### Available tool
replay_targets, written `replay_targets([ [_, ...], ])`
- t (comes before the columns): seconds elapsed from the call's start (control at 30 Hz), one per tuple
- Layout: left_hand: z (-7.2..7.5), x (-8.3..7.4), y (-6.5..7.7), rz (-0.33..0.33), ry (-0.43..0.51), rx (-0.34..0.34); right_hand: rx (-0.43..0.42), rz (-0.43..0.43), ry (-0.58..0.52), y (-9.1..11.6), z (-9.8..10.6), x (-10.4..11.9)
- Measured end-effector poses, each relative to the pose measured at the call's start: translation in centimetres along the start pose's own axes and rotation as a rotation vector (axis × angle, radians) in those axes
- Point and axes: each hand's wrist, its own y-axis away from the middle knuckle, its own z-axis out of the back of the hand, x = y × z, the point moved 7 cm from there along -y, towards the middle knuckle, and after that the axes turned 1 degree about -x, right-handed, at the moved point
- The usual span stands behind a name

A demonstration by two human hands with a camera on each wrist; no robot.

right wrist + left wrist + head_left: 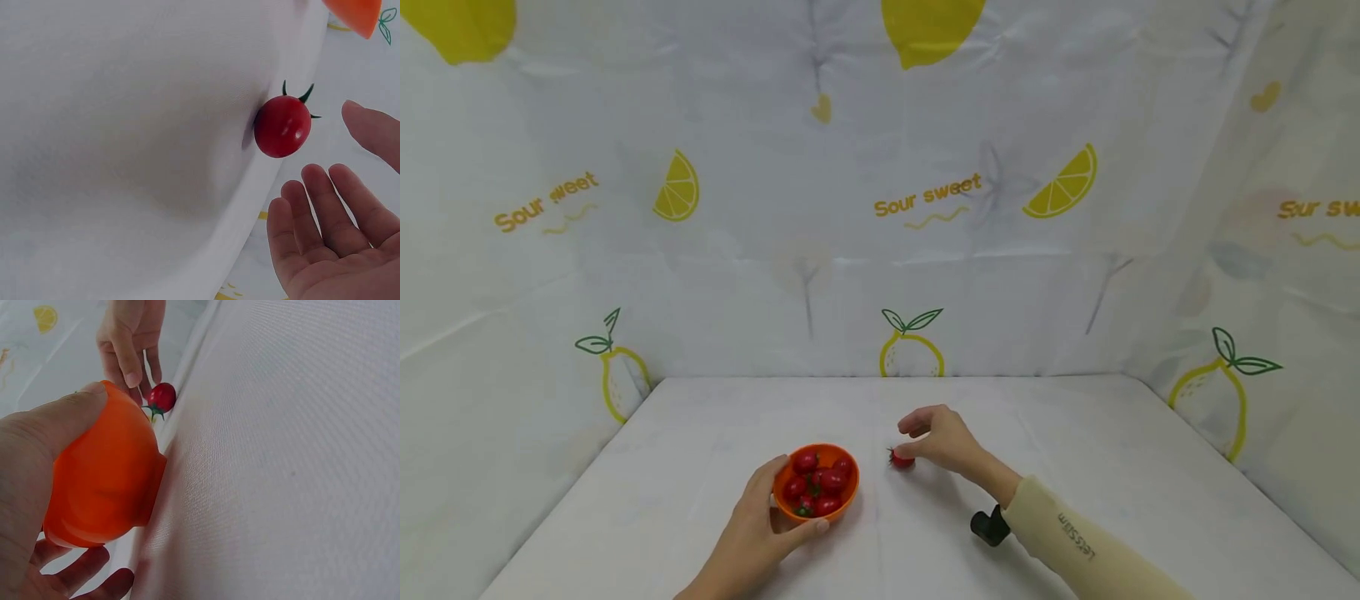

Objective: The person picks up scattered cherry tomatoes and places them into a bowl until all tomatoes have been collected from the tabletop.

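Note:
My left hand [752, 525] holds an orange bowl [109, 481] on the table, thumb at the near rim and fingers along its left side. Several red cherry tomatoes [832, 481] lie in the bowl, some with green stems. To the right of the bowl, a single cherry tomato [282, 127] with a green calyx rests on the white cloth. Close above it hovers my right hand [947, 442]. In the right wrist view the thumb and fingers are spread and stand apart from this tomato.
A white cloth covers the table [1097, 467]. Behind it hangs a pale backdrop [737, 283] printed with lemons and lettering. A black device [990, 527] is at my right wrist, beside the cream sleeve [1075, 542].

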Motion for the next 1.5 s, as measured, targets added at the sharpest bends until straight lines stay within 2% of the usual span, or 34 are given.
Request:
replay_targets([
  [0.3,0.0,-0.1,0.1,-0.014,0.026,-0.001,0.02,0.033,-0.009,0.1,-0.3,0.0],
  [0.53,0.0,-0.1,0.1,-0.016,0.017,-0.004,0.025,0.004,-0.03,0.1,-0.6,-0.4],
  [1.0,0.1,-0.1,0.2,-0.002,0.01,-0.004,0.056,0.009,-0.042,0.1,-1.5,-0.6],
  [1.37,0.2,-0.4,0.2,-0.061,0.017,-0.023,0.078,-0.022,-0.001,0.2,-2.0,-0.8],
  [1.5,0.3,-0.3,0.2,-0.063,0.02,-0.021,0.086,-0.014,-0.001,0.3,-2.2,-0.8],
])
